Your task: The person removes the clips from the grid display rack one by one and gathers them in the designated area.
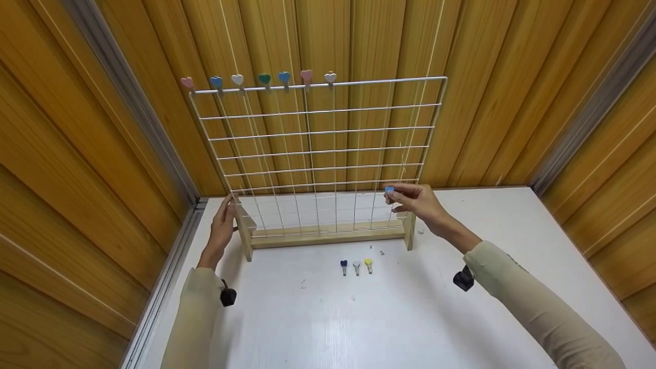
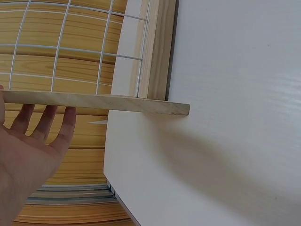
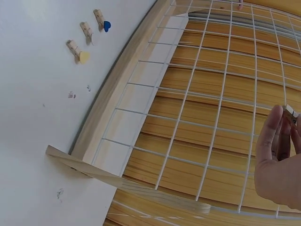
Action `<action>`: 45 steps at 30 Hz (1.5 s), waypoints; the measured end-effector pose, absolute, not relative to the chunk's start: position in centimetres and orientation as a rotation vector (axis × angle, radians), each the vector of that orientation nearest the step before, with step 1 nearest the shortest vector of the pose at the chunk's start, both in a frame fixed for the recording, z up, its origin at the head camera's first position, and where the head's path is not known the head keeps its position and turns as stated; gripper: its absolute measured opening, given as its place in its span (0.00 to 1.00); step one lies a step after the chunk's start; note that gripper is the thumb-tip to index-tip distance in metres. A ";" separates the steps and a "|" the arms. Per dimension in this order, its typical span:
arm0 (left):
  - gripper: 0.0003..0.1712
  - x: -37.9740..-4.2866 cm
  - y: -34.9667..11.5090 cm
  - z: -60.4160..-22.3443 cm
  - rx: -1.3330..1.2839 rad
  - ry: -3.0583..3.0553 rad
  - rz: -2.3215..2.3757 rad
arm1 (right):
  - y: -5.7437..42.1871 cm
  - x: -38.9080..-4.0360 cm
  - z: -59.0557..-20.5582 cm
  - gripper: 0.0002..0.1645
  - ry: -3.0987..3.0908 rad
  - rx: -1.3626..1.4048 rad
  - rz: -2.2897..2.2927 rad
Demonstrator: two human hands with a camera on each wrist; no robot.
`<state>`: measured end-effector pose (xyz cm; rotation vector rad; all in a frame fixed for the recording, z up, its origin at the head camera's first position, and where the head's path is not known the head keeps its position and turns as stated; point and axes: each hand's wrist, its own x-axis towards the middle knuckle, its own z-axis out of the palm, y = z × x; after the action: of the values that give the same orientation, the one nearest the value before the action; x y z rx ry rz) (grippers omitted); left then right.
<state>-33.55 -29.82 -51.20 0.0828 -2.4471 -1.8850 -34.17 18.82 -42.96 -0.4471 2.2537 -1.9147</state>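
Observation:
A white wire grid rack stands upright in a wooden base. My left hand holds the left wooden side piece, its fingertips against the wood and its thumb mostly out of the left wrist view. Between thumb and fingers, my right hand pinches a small clothespin with a blue heart, in front of the grid's lower right part. In the right wrist view the fingers partly hide this clothespin. Several heart clothespins, among them a green one, sit along the left part of the top wire.
On the white table, in front of the base, lie three clothespins: dark blue, white and yellow. Wood-patterned walls stand behind and at both sides, with metal strips at the corners.

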 end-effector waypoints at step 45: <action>0.34 -33.6 -29.7 -51.3 0.092 -2.441 -1.887 | 18.3 -31.8 -59.7 0.16 2.415 -0.298 -1.613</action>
<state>-33.64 -29.70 -51.26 0.0918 -2.4409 -1.8865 -31.76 18.30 -59.75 -0.2982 2.4151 -1.6131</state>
